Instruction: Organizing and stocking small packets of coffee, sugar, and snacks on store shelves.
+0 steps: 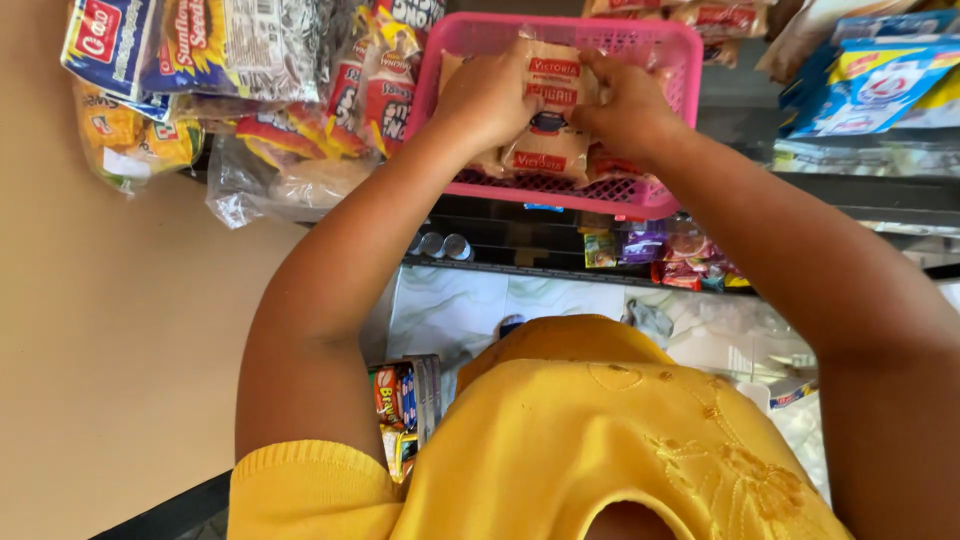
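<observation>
Both hands grip a packet in a pink basket.
The left hand and right hand clamp either edge of the clear packet inside the pink basket; it looks light, soft, crinkly, best held by its sides.

A packet lies in the basket, hands at its nine and three o'clock; snack bags at the basket's nine.

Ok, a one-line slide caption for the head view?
Both hands, left hand and right hand, hold a clear packet inside a pink basket.
</observation>
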